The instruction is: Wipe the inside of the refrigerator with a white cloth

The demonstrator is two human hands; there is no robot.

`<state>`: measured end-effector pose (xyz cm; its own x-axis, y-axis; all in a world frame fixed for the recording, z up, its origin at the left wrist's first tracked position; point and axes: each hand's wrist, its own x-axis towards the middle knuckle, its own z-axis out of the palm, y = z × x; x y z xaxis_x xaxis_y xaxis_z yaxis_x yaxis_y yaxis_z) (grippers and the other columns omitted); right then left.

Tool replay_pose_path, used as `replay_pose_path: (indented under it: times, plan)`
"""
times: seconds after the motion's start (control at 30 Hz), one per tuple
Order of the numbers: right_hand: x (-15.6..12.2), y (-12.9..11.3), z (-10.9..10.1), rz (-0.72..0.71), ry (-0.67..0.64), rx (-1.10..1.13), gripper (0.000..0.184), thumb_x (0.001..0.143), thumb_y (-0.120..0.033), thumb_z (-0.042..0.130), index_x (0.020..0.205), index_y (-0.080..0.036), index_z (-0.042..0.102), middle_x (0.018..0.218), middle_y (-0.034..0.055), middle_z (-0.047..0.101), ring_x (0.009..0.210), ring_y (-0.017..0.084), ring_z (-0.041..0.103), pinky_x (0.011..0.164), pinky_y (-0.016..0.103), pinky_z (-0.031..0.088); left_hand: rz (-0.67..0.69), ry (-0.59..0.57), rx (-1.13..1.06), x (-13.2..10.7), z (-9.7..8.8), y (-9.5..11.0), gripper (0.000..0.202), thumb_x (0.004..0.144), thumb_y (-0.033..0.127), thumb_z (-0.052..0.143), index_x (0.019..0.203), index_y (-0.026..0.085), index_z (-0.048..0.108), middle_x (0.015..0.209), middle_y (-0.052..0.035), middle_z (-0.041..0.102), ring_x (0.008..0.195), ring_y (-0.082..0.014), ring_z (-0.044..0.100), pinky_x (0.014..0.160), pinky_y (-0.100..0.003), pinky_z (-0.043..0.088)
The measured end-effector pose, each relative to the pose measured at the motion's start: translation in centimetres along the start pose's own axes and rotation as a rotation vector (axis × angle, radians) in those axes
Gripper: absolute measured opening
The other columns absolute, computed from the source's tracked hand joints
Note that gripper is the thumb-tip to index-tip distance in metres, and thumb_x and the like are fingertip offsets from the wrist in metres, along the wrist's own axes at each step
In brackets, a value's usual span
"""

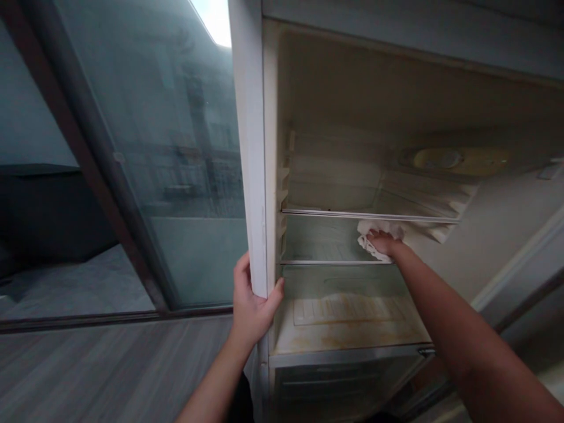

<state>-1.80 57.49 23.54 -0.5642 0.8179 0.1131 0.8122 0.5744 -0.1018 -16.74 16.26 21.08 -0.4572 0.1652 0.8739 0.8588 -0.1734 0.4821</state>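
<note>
My left hand (255, 302) is wrapped round the front edge of the refrigerator's side wall (255, 176), thumb on the inner side and fingers outside. Inside the cabinet, my right hand (382, 242) presses a crumpled white cloth (372, 249) at the right end of the lower glass shelf (321, 241). The upper glass shelf (326, 202) lies just above that hand. Beneath, the cabinet floor (343, 338) shows brownish-yellow stains. Part of the cloth is hidden behind my fingers.
A yellowed light and control housing (460, 158) sits on the right inner wall. Shelf ledges (283, 182) run down the left inner wall. Left of the refrigerator stands a sliding glass door (185, 176) above a grey wood-look floor (110, 364). Below is a lower compartment (326, 390).
</note>
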Motion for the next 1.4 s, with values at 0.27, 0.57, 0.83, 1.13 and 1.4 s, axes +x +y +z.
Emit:
replay_pose_path:
  times: [0.27, 0.57, 0.83, 1.13, 1.4]
  plan:
    - [-6.2, -2.9, -1.5, 0.129, -0.149, 0.04, 0.073, 0.1, -0.063, 0.016, 0.163, -0.027, 0.02, 0.169, 0.0068, 0.009, 0.154, 0.04, 0.01, 0.121, 0.068, 0.011, -0.005, 0.007, -0.016, -0.1, 0.1, -0.1, 0.07, 0.08, 0.029, 0.076, 0.141, 0.02, 0.043, 0.13, -0.0103, 0.058, 0.118, -0.0249, 0.06, 0.103, -0.038, 0.049]
    - [-11.6, -15.7, -0.1, -0.279, -0.074, 0.094, 0.066, 0.102, -0.06, 0.019, 0.159, -0.029, 0.032, 0.167, 0.0086, 0.02, 0.153, 0.04, 0.017, 0.121, 0.064, 0.015, 0.011, 0.01, 0.015, 0.0, 0.1, -0.2, 0.07, 0.078, 0.032, 0.076, 0.139, 0.018, 0.044, 0.129, -0.0109, 0.058, 0.116, -0.0249, 0.061, 0.101, -0.038, 0.05]
    - [-10.7, -24.1, -0.3, -0.543, -0.092, 0.138, 0.058, 0.104, -0.049, 0.019, 0.154, -0.026, 0.037, 0.165, 0.0078, 0.025, 0.15, 0.039, 0.022, 0.117, 0.069, 0.021, 0.008, 0.01, 0.037, 0.0, 0.0, -0.6, 0.071, 0.078, 0.034, 0.078, 0.139, 0.017, 0.045, 0.127, -0.0107, 0.058, 0.116, -0.0257, 0.06, 0.102, -0.04, 0.05]
    - [-3.2, -18.7, -0.7, -0.388, -0.179, 0.143, 0.063, 0.103, -0.056, 0.024, 0.16, -0.028, 0.028, 0.168, 0.0052, 0.017, 0.154, 0.033, 0.017, 0.122, 0.062, 0.016, -0.017, -0.012, 0.082, -0.1, -0.3, -1.3, 0.071, 0.076, 0.038, 0.078, 0.136, 0.018, 0.045, 0.126, -0.0131, 0.056, 0.115, -0.0284, 0.059, 0.101, -0.045, 0.05]
    - [-1.8, -4.4, -1.7, -0.136, -0.13, 0.065, 0.058, 0.105, -0.035, 0.026, 0.158, -0.013, 0.034, 0.165, 0.0141, 0.022, 0.153, 0.029, 0.022, 0.124, 0.05, 0.021, -0.021, 0.012, 0.089, 0.1, -0.3, -0.8, 0.068, 0.077, 0.038, 0.077, 0.134, 0.017, 0.047, 0.123, -0.0127, 0.058, 0.113, -0.0273, 0.061, 0.099, -0.043, 0.051]
